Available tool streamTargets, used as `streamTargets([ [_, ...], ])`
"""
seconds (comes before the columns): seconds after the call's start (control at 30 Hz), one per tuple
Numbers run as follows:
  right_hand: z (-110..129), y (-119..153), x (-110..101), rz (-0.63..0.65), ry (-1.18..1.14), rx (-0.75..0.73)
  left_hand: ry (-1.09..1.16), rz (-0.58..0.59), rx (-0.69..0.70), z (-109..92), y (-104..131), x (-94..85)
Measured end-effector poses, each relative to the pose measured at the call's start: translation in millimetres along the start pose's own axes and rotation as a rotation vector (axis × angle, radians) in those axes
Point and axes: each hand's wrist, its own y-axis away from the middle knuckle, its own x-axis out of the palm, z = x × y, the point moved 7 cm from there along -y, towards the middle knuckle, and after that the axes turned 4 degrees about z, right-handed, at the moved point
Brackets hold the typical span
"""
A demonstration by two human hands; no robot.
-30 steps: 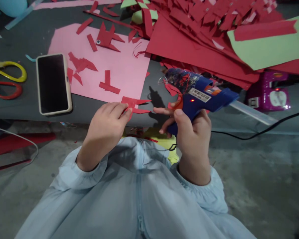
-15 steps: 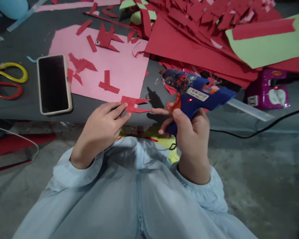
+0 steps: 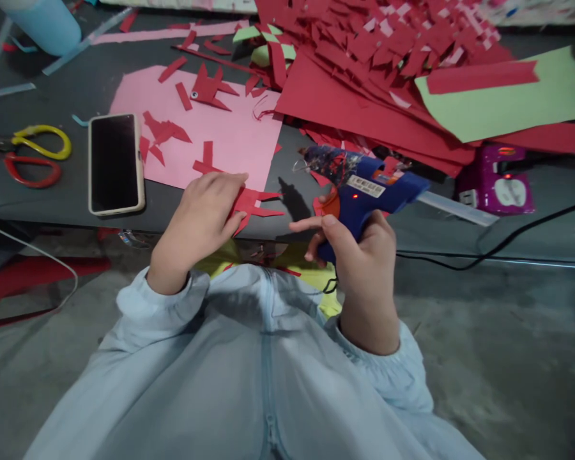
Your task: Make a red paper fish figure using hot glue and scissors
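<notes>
And the right hand [image 3: 364,255] is clamped round the blue glue gun [image 3: 388,191], forefinger out, by the desk's [image 3: 52,204] near edge! There, the left hand [image 3: 201,207] covers one end of the red paper cutout [image 3: 246,201]; pinching or not, can't tell.

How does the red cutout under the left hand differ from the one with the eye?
The near cutout is partly covered by the left hand; the eyed cutout lies uncovered on the pink sheet. The near cutout shows a pale patch by its tail and no eye on its visible part; the eyed cutout shows an eye and no patch. Both are red, with forked tails.
</notes>
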Motion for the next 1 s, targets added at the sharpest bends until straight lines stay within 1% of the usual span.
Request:
streamTargets([
  [0.13, 1, 1, -1, -0.015, -0.058, 0.048, -0.028, 0.018, 0.013, 3, -6, 1.7],
  [0.23, 0, 1, -1, -0.025, -0.095, 0.059, -0.038, 0.027, 0.011, 6, -11, -0.2],
  [0.37, -2, 1, -2, -0.014, -0.169, 0.032, 0.046, -0.018, -0.041, 9, -13, -8.3],
  [0.43, -3, 0, -4, -0.015, -0.199, 0.014, 0.191, -0.068, -0.103, 11, -11, -11.9],
  [0.57, -2, 0, -8, -0.074, -0.204, -0.009, 0.684, -0.249, -0.201, 10, -1, -15.5],
  [0.63, 2, 2, -10, -0.116, -0.205, -0.023, 0.892, -0.286, -0.219, 3, 3, -12.9],
  [0.73, 5, 5, -9, -0.158, -0.237, -0.026, 1.078, -0.282, -0.238, -14, 8, -7.3],
  [0.8, 5, 6, -5, -0.149, -0.268, -0.016, 1.122, -0.292, -0.251, -27, 11, -5.0],
  [0.87, 3, 8, -1, -0.129, -0.280, -0.005, 1.114, -0.298, -0.261, -41, 12, -2.8],
  [1.0, -2, 9, -3, -0.164, -0.272, 0.009, 1.090, -0.268, -0.284, -61, 13, 4.5],
])
